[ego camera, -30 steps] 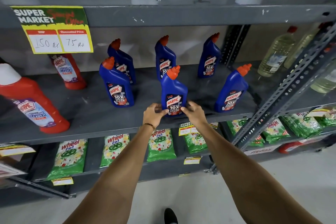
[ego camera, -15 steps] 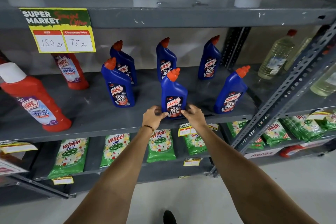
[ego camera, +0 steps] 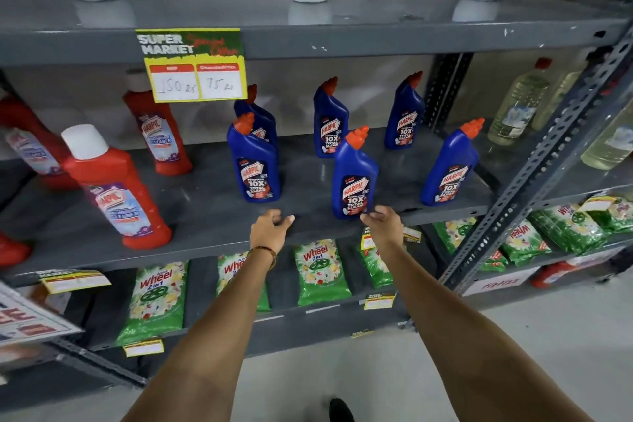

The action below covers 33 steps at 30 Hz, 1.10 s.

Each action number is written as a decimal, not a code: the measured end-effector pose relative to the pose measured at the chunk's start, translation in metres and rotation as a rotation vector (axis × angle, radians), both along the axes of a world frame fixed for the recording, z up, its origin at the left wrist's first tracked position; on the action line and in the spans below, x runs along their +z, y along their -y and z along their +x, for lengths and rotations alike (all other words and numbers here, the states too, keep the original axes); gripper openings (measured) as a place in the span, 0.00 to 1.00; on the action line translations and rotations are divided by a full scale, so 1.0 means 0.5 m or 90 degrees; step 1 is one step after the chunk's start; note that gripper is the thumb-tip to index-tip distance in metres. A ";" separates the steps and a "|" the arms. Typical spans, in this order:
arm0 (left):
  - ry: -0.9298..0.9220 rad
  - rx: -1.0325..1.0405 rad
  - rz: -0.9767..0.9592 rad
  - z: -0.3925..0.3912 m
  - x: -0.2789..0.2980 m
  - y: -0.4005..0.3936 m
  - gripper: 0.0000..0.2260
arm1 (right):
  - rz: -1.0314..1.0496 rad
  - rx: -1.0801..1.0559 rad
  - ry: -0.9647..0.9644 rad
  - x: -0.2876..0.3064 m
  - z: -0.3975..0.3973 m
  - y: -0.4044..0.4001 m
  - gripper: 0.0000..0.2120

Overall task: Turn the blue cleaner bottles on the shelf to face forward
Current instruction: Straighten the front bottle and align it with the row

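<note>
Shelf in grey metal carries six blue cleaner bottles, three near, three far, labels facing out. Red bottles stand left of them. Left hand hovers empty at the near edge, fingers loosely curled. Right hand sits just beside the middle near bottle's base, fingers spread, gripping nothing.

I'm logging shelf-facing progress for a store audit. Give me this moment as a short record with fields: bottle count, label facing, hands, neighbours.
blue bottles: six on the middle shelf, three front, three back
labels: those visible face forward; back-left bottle partly hidden
front centre bottle: upright
left hand: open, apart from the bottle
right hand: open, fingertips at the bottle's base; contact unclear
neighbours: red bottles to the left
</note>
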<state>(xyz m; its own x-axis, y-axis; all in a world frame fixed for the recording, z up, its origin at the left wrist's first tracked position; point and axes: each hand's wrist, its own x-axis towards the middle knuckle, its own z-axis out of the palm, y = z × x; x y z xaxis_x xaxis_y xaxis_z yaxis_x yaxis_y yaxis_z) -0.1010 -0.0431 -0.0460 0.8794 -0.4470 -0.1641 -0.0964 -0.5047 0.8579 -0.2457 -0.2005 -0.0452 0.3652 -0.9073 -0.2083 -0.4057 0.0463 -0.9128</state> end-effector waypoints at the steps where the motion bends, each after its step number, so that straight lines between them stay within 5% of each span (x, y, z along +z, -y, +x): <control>1: -0.002 -0.002 0.003 0.007 0.001 -0.019 0.20 | 0.003 -0.009 0.004 -0.001 0.005 -0.019 0.21; 13: -0.014 -0.008 0.007 0.106 0.004 -0.147 0.23 | -0.002 0.127 0.014 0.006 0.151 -0.193 0.21; 27: -0.025 0.012 0.021 0.227 0.020 -0.065 0.22 | 0.029 0.254 -0.004 0.009 0.341 -0.112 0.27; 33: -0.035 -0.070 -0.021 0.254 0.028 -0.030 0.20 | 0.013 0.310 0.021 -0.018 0.374 -0.095 0.20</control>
